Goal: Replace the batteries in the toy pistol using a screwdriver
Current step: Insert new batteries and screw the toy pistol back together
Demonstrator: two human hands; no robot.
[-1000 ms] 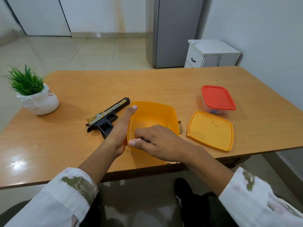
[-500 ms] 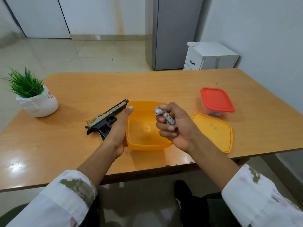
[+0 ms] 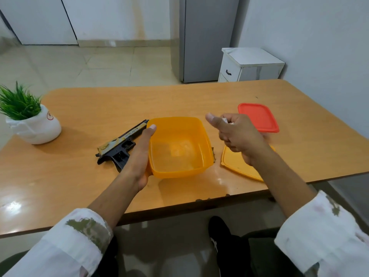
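A black and gold toy pistol (image 3: 119,145) lies on the wooden table (image 3: 99,108), left of an open orange container (image 3: 179,168). My left hand (image 3: 139,154) holds the container's left wall, thumb up along the rim. My right hand (image 3: 237,136) is raised to the right of the container, above its orange lid (image 3: 233,162). Its fingers are curled round batteries (image 3: 225,120), of which only a white tip shows. No screwdriver is in view.
A closed container with a red lid (image 3: 259,116) stands at the back right. A white pot with a green plant (image 3: 30,120) sits at the table's left edge. A white cabinet (image 3: 249,64) and a grey fridge (image 3: 205,37) stand beyond the table.
My right hand reached into the orange container, lifted batteries out, then moved right and away from it. My left hand stayed on the container.
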